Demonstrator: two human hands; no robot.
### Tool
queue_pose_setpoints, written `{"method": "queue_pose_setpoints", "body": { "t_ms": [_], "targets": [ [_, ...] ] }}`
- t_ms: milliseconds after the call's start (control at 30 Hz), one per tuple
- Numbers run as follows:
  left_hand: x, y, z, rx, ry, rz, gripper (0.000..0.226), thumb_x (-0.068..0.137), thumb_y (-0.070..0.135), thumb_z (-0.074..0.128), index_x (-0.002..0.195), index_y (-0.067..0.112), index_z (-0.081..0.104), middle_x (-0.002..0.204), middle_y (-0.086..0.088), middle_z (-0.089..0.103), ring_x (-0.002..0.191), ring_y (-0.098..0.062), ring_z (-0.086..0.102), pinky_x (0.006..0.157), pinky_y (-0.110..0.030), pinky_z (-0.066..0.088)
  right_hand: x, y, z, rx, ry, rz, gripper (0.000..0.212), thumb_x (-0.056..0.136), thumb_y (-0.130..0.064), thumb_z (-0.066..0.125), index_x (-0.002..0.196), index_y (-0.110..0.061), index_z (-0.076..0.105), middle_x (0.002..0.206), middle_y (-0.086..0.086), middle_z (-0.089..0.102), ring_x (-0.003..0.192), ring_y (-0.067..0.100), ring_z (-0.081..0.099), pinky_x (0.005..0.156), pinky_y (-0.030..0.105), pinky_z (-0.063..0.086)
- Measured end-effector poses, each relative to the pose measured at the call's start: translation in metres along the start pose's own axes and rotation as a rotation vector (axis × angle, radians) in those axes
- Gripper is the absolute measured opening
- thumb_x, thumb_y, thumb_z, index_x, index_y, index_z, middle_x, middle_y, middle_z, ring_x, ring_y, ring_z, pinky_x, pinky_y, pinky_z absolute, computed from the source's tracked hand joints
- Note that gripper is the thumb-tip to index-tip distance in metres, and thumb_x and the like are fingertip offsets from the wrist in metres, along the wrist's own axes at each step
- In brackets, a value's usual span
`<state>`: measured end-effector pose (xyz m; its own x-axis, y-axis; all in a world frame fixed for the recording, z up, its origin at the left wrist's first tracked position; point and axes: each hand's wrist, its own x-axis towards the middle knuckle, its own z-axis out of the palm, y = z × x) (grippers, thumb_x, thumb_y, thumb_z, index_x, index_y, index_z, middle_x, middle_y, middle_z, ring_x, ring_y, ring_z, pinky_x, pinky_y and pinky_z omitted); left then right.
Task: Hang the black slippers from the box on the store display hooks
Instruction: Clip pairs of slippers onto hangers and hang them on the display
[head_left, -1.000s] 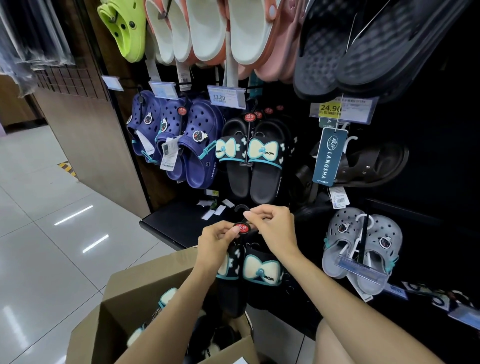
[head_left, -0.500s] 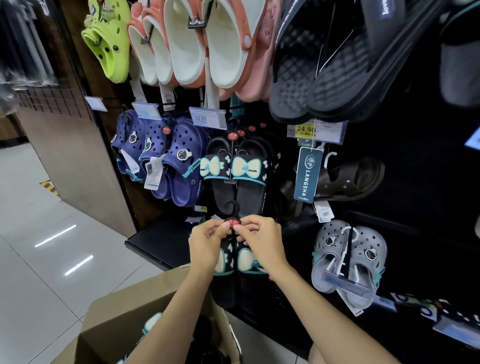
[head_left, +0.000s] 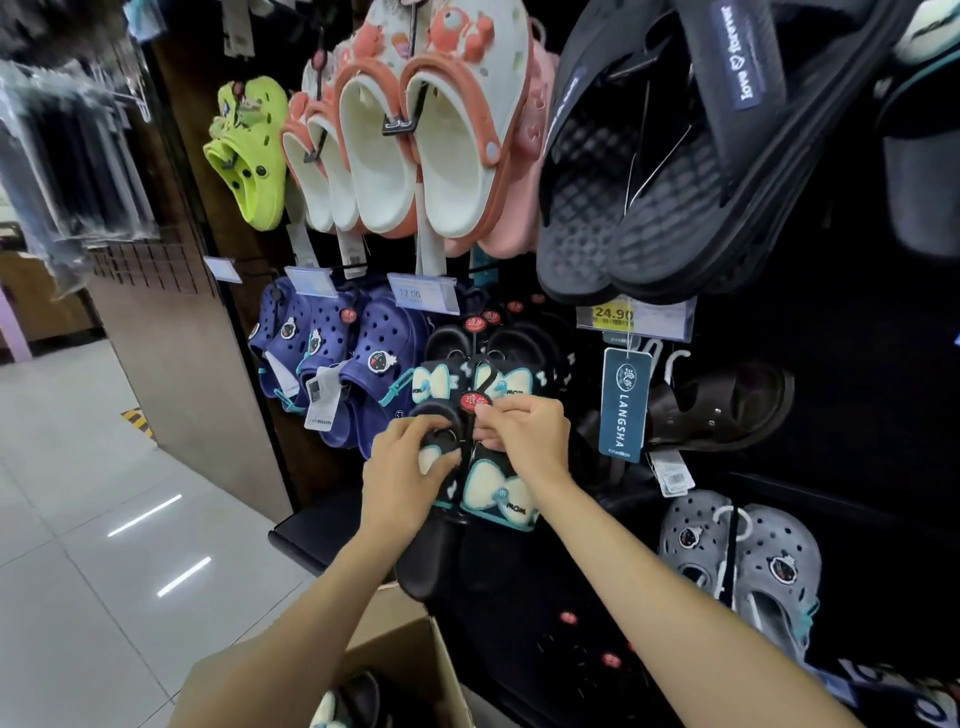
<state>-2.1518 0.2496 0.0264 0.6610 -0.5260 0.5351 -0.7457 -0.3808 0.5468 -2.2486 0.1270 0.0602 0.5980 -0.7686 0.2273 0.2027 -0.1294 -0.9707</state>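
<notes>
A: From the head camera, how do we expect this pair of slippers (head_left: 493, 493) to handle?

B: We judge them light and a little springy, foam or rubber by the look, with soles stiff enough to keep their shape. Nothing fragile. The two are joined on one black hanger (head_left: 471, 415), so the safest hold is high up, near its red round tag, where the pair will not swing or twist

A: And where do we have them?

B: Our left hand (head_left: 410, 467) has its fingers curled over the upper edge of the left slipper, gripping it. Our right hand (head_left: 524, 436) pinches the hanger just beside the red tag, fingers bent tight. The pair is held in front of the display wall, overlapping the matching pair (head_left: 467, 364) already hanging there, above the cardboard box (head_left: 410, 654)

A: Their look?

B: Black slides, each strap carrying a cream bow edged in teal, with small lettering on the bow. Whether the hanger has caught the hook (head_left: 475, 306) we cannot tell
</notes>
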Motion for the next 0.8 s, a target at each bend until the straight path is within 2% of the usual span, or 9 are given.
{"method": "queue_pose_setpoints", "body": {
  "t_ms": [67, 167, 300, 433, 533, 800],
  "targets": [
    [0.009, 0.001, -0.003, 0.031, -0.008, 0.028, 0.042, 0.087, 0.037, 0.071, 0.126, 0.026, 0.059, 0.123, 0.003, 0.056, 0.117, -0.022, 0.047, 0.094, -0.032, 0.039, 0.010, -0.006, 0.002, 0.028, 0.018, -0.003, 0.010, 0.084, -0.009, 0.075, 0.083, 0.001, 0.075, 0.071, 0.014, 0.074, 0.068, 0.021, 0.075, 0.058, 0.020, 0.058],
    [0.022, -0.001, -0.004, 0.047, -0.029, 0.055, 0.044, 0.088, 0.038, 0.068, 0.129, 0.026, 0.056, 0.125, 0.004, 0.055, 0.119, -0.023, 0.046, 0.094, -0.033, 0.038, 0.022, -0.013, 0.003, 0.053, 0.023, -0.009, 0.006, 0.084, -0.009, 0.075, 0.082, -0.003, 0.074, 0.073, 0.014, 0.075, 0.068, 0.019, 0.075, 0.058, 0.019, 0.058],
    [0.038, -0.001, -0.004, 0.000, -0.025, 0.076, 0.043, 0.090, 0.039, 0.066, 0.130, 0.026, 0.054, 0.121, 0.005, 0.051, 0.119, -0.023, 0.043, 0.096, -0.027, 0.031, 0.039, -0.021, 0.005, 0.066, 0.047, -0.033, 0.011, 0.084, -0.010, 0.075, 0.086, 0.001, 0.075, 0.072, 0.015, 0.074, 0.063, 0.015, 0.072, 0.055, 0.018, 0.056],
    [0.055, 0.002, -0.001, -0.046, -0.006, 0.092, 0.045, 0.092, 0.038, 0.064, 0.134, 0.024, 0.052, 0.132, 0.001, 0.050, 0.122, -0.026, 0.045, 0.107, -0.040, 0.035, 0.061, -0.033, 0.008, 0.080, 0.115, -0.041, 0.009, 0.084, -0.009, 0.075, 0.086, 0.000, 0.076, 0.068, 0.011, 0.073, 0.058, 0.011, 0.071, 0.051, 0.016, 0.053],
    [0.067, 0.002, 0.005, -0.045, -0.018, 0.142, 0.052, 0.090, 0.043, 0.062, 0.137, 0.024, 0.049, 0.135, 0.000, 0.049, 0.125, -0.025, 0.047, 0.108, -0.046, 0.037, 0.078, -0.041, 0.010, 0.064, 0.141, -0.027, 0.009, 0.083, -0.014, 0.078, 0.085, -0.005, 0.075, 0.069, 0.008, 0.074, 0.059, 0.012, 0.072, 0.049, 0.015, 0.051],
    [0.086, -0.014, 0.012, -0.012, -0.005, 0.104, 0.054, 0.090, 0.040, 0.065, 0.139, 0.026, 0.047, 0.137, 0.000, 0.048, 0.127, -0.030, 0.044, 0.106, -0.045, 0.038, 0.107, -0.039, 0.027, -0.060, 0.119, -0.047, 0.007, 0.082, -0.010, 0.077, 0.077, -0.008, 0.072, 0.066, 0.008, 0.073, 0.059, 0.015, 0.073, 0.055, 0.022, 0.057]
  ]
}}
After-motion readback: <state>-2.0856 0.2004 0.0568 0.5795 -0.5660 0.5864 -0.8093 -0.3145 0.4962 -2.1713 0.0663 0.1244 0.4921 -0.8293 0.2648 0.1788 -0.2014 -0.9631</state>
